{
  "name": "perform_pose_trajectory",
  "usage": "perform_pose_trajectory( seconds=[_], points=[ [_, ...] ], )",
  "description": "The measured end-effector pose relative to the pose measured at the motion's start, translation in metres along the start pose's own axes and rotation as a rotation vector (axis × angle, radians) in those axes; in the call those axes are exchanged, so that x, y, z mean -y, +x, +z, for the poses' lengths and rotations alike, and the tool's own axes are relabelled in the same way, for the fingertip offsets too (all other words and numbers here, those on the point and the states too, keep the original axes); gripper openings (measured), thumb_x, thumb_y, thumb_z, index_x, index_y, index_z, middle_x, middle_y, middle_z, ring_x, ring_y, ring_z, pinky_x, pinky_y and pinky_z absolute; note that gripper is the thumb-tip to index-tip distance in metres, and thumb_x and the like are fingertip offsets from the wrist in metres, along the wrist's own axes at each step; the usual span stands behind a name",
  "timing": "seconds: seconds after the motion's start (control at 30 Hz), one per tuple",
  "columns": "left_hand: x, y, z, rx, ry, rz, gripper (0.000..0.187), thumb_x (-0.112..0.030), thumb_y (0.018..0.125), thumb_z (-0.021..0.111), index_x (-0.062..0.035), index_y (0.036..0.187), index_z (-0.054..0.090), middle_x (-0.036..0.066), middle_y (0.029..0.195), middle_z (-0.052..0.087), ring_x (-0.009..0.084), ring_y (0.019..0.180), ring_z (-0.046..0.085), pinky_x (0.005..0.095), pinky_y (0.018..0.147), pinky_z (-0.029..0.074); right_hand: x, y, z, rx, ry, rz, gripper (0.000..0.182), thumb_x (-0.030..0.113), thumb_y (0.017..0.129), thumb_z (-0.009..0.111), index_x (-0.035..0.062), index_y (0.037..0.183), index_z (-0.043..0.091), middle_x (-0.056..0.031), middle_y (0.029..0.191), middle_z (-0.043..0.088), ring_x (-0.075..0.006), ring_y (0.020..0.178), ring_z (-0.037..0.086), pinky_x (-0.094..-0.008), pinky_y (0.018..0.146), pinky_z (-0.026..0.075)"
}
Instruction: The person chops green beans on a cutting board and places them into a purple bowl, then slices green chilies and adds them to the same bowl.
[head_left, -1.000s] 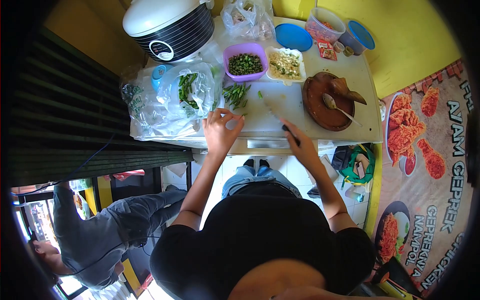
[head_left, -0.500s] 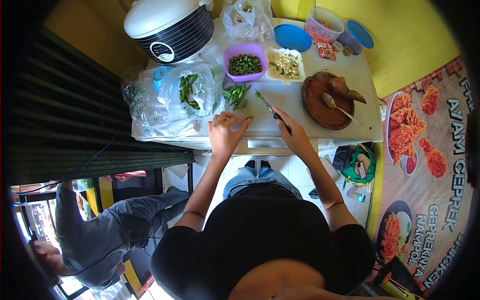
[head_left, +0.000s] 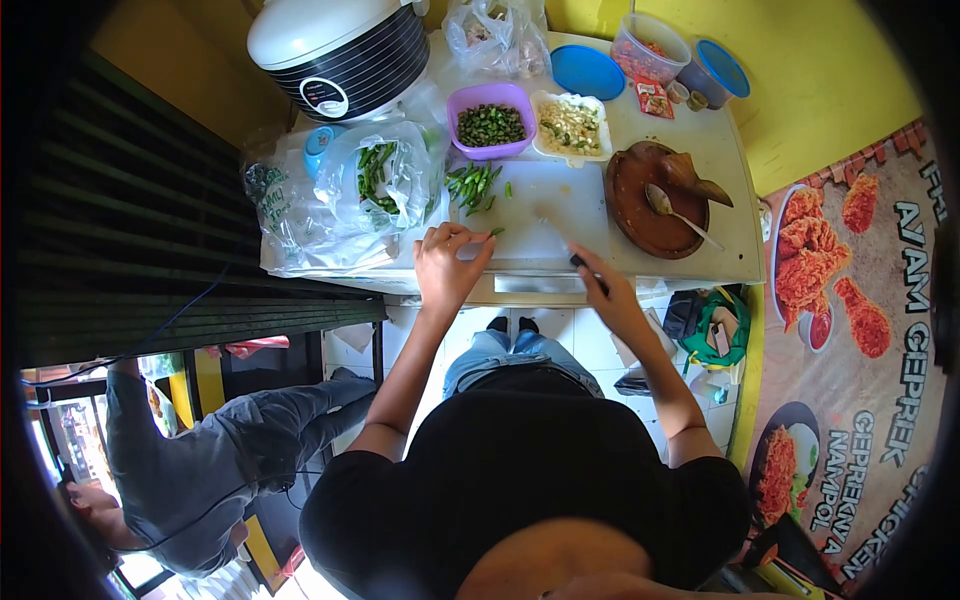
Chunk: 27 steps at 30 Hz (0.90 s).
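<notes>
My left hand (head_left: 446,262) rests at the table's front edge, thumb and fingertips pinching a small green chili (head_left: 497,231). In my right hand (head_left: 612,297) is a knife (head_left: 577,260) with a black handle; its blade is smeared by motion over the white cutting board (head_left: 550,225). A single chili piece (head_left: 508,189) lies on the board, beside a small pile of green chilies (head_left: 472,186). Behind them stand a purple container (head_left: 491,153) of chopped green pieces and a white tray (head_left: 572,154) of pale chopped food. More chilies show in an opened plastic bag (head_left: 340,165) on the left.
A brown stone mortar (head_left: 640,235) with a pestle and spoon sits at the right. A rice cooker (head_left: 340,60) stands at the back left. Along the back are a blue lid (head_left: 588,72) and a tub (head_left: 650,50). Another person (head_left: 200,470) is at the lower left.
My right hand and the knife have moved right and toward me, away from the chilies. The chili piece at the blade tip now lies on the board. My left hand stays nearly still.
</notes>
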<state>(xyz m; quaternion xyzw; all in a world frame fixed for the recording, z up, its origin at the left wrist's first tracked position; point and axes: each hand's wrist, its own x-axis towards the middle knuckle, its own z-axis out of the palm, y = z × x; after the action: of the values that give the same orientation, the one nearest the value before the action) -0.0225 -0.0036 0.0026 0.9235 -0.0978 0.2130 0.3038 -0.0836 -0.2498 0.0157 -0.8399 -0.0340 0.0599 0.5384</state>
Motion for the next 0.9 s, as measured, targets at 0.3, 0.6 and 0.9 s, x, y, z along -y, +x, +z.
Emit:
perform_pose_trajectory(
  seconds=[0.3,0.6,0.9],
  points=[
    [-0.009,-0.001,0.009,-0.024,-0.013,0.011,0.013,-0.026,0.071,0.076,-0.0177,0.081,0.075,-0.002,0.078,0.062,0.0171,0.073,0.057,0.0341,0.065,0.037,0.010,0.029,-0.001,-0.012,0.069,0.049,0.039,0.015,0.097,0.046,0.0171,0.136,0.046,-0.0128,0.084,0.057,-0.0130,0.058,0.043,-0.0284,0.058,0.042],
    [-0.006,0.006,0.010,-0.011,-0.051,0.073,0.013,-0.025,0.068,0.077,-0.0140,0.069,0.071,-0.002,0.077,0.061,0.0184,0.071,0.057,0.0347,0.066,0.038,-0.014,0.040,-0.017,-0.310,-0.187,-0.026,0.039,0.016,0.096,0.046,0.0164,0.135,0.045,-0.0273,0.109,0.059,-0.0308,0.083,0.064,-0.0326,0.077,0.048],
    [-0.036,0.029,0.048,-0.048,-0.116,0.142,0.015,-0.022,0.069,0.075,-0.0114,0.064,0.066,-0.001,0.073,0.060,0.0188,0.074,0.058,0.0348,0.067,0.038,0.016,0.021,-0.002,-0.085,0.016,0.107,0.040,0.014,0.097,0.046,0.0160,0.137,0.044,-0.0152,0.094,0.061,-0.0154,0.070,0.051,-0.0284,0.071,0.045]
  ],
)
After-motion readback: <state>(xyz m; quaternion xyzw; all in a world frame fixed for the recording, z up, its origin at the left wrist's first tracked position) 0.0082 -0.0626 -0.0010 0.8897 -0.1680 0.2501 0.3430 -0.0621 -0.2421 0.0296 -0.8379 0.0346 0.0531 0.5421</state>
